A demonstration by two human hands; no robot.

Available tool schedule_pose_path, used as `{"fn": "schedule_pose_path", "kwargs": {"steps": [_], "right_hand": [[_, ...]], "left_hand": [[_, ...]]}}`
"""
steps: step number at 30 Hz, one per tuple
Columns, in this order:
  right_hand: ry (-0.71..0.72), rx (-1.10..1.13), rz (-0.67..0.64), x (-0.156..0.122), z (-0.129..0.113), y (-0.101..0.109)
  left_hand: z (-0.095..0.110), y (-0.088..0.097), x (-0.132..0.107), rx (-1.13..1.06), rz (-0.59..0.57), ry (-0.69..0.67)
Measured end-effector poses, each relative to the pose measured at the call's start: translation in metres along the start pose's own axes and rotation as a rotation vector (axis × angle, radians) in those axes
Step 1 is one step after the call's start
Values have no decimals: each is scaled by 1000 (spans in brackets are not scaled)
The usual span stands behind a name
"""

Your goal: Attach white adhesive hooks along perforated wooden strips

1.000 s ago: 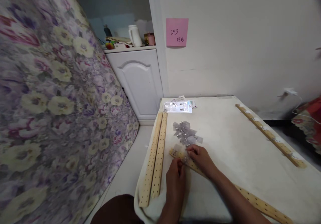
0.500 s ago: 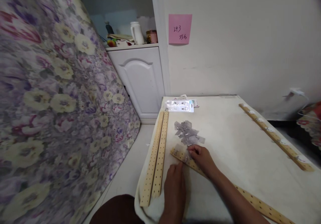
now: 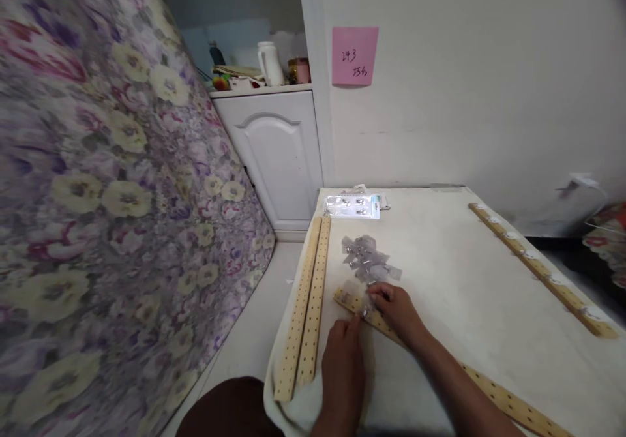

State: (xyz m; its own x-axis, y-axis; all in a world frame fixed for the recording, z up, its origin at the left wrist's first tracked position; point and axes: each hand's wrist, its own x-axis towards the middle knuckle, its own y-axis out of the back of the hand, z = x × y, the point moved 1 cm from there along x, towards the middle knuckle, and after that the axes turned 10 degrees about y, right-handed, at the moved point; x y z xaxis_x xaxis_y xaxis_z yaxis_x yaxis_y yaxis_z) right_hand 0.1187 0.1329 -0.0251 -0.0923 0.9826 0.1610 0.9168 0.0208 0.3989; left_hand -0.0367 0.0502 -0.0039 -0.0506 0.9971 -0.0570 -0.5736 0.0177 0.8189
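A perforated wooden strip (image 3: 382, 326) lies slanting across the near part of the table, partly under my right forearm. My right hand (image 3: 395, 306) pinches the edge of a clear plastic piece with a small metal hook (image 3: 364, 310) over the strip. From the near side, my left hand (image 3: 343, 353) has its fingers closed at the strip's edge, right beside that hook; its fingertips are partly hidden. Another clear piece with a metal hook (image 3: 345, 295) sits at the strip's far left end. Just beyond lies a pile of similar clear pieces with metal parts (image 3: 368, 261).
Two more perforated wooden strips (image 3: 307, 313) lie along the table's left edge. On the right, a wooden strip (image 3: 538, 264) carries several clear pieces. A hook package (image 3: 351, 207) lies at the back left of the cloth-covered table (image 3: 440, 241). A floral curtain (image 3: 122, 228) hangs left.
The view has shifted slightly. My left fingers are a little closer to the metal hook at the strip. My right hand keeps its pinch in nearly the same place.
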Motion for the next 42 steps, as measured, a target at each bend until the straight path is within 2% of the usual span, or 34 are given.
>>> {"fn": "schedule_pose_path", "kwargs": {"steps": [9,25,42], "right_hand": [[9,19,6,-1,-1,1],[-3,-21,-15,-1,-5,3],[4,-2,-2,-2,-3,2]], "left_hand": [[-3,-7,1,14,32,-13],[4,0,1,96,-66,58],[5,2,1,138,-84,53]]}}
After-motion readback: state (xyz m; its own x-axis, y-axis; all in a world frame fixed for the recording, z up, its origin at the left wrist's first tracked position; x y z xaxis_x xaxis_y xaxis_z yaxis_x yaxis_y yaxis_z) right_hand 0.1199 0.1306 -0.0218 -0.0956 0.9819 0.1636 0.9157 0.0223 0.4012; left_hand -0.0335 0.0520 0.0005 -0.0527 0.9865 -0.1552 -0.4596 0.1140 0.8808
